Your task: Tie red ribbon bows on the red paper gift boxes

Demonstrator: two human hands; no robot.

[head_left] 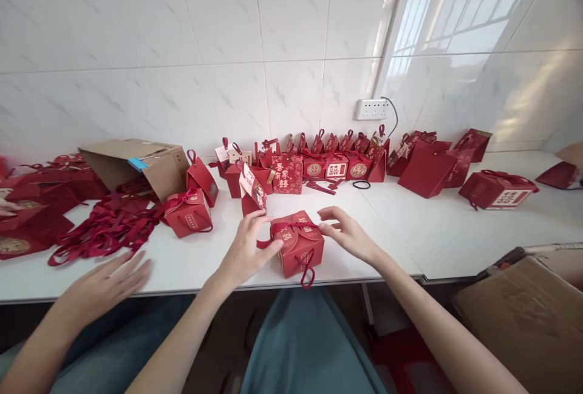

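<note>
A red gift box (298, 245) with gold characters sits near the table's front edge. A dark red ribbon (296, 224) runs across its top, and a twisted cord handle (308, 275) hangs down its front. My left hand (246, 248) is at the box's left side, fingers spread, thumb by the box's front left edge. A loop of ribbon shows beside that hand. On the right, my right hand (348, 235) has its fingers apart, their tips close to the ribbon's right end. Whether they touch it I cannot tell. A small upright red box (252, 192) stands just behind my left hand.
Another person's hand (107, 285) is at the left, near a heap of red ribbons (109, 224). An open cardboard box (136, 154) stands behind. Several red gift boxes (288, 174) line the wall. A black ring (361, 185) lies mid-table; a large carton (523, 315) is lower right.
</note>
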